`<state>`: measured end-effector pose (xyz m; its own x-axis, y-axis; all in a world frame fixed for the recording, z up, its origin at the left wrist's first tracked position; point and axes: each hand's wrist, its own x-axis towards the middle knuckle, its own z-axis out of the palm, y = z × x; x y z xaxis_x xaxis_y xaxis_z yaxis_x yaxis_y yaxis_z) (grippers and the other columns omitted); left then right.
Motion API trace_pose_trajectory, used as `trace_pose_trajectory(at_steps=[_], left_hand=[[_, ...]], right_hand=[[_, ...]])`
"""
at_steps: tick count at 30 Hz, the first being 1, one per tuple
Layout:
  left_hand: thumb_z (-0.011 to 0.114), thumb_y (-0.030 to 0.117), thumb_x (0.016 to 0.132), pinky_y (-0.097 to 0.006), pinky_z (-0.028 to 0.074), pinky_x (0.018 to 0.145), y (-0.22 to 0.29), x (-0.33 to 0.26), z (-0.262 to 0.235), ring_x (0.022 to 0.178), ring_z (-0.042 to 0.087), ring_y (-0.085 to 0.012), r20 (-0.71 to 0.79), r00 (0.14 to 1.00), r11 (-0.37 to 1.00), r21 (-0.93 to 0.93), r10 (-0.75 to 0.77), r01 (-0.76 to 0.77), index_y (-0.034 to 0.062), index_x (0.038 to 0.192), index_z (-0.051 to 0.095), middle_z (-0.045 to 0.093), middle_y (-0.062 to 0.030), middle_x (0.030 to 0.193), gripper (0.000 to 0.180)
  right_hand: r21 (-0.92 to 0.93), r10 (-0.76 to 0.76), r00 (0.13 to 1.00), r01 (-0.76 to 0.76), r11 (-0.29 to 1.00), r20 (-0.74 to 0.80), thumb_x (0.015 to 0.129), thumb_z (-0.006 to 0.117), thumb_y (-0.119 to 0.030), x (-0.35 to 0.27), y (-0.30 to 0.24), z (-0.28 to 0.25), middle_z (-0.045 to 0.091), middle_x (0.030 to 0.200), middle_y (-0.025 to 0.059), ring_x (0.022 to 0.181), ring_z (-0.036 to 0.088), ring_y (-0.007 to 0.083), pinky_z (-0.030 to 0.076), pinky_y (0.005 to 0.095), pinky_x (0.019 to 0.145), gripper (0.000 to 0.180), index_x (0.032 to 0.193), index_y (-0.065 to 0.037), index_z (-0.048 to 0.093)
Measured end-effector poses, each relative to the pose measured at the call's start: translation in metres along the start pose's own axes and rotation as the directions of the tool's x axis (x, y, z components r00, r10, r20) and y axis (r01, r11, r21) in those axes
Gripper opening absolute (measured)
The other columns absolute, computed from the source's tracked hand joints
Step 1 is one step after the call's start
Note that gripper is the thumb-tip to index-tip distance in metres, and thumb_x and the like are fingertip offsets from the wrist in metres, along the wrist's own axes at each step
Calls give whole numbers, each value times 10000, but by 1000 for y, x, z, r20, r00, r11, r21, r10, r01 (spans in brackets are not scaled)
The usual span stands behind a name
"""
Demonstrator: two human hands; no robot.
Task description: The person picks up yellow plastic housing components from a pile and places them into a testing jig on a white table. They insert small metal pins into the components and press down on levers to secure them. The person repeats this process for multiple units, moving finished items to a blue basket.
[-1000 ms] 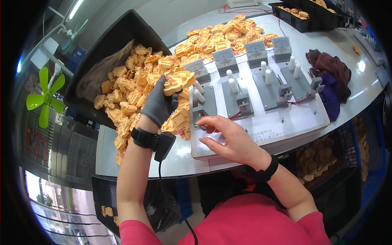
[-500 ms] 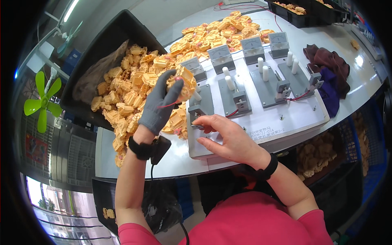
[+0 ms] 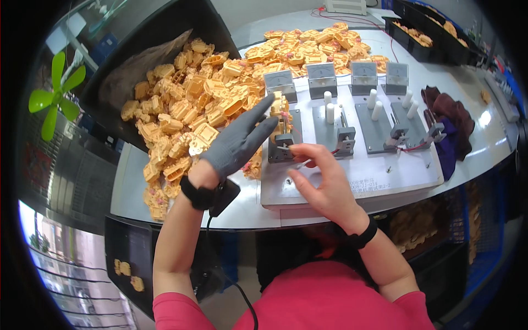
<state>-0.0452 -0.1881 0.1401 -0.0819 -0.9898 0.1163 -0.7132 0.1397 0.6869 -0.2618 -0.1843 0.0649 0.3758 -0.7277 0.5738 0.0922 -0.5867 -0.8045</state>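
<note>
While yellow parts [image 3: 195, 85] crowd the left hand [image 3: 236, 146], unclenched against a casing [image 3: 279, 104], the right hand's grip [image 3: 330, 184] is unclear.

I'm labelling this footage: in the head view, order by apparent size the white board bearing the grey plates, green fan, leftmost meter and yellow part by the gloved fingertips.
1. White board
2. Green fan
3. Leftmost meter and yellow part: too close to rank; the part is partly hidden.

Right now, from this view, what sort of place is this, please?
Probably a factory workshop, at a bench for testing or assembling: similar yellow plastic parts spill from a black bin, and four dial meters line the far edge of a white board.
</note>
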Motion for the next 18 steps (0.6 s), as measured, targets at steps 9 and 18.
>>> trace_pose_trajectory(at_steps=[9, 18], left_hand=[[719, 335, 869, -439, 421, 1053, -68, -109, 54, 1233, 507, -385, -217, 976, 862, 491, -22, 128, 113, 1419, 499, 524, -213, 1334, 633], [810, 333, 753, -452, 439, 1036, -68, -144, 81, 1266, 481, -392, -449, 891, 902, 355, -67, 246, 138, 1359, 521, 459, -188, 1392, 699]], right_hand=[[-404, -32, 993, 77, 911, 116, 819, 738, -69, -5, 0, 15, 619, 851, 95, 791, 607, 286, 480, 391, 712, 132, 907, -49, 642], [-531, 40, 984, 59, 845, 174, 816, 746, -57, -7, 1, 21, 605, 832, 77, 771, 589, 260, 470, 386, 724, 120, 862, -54, 635]])
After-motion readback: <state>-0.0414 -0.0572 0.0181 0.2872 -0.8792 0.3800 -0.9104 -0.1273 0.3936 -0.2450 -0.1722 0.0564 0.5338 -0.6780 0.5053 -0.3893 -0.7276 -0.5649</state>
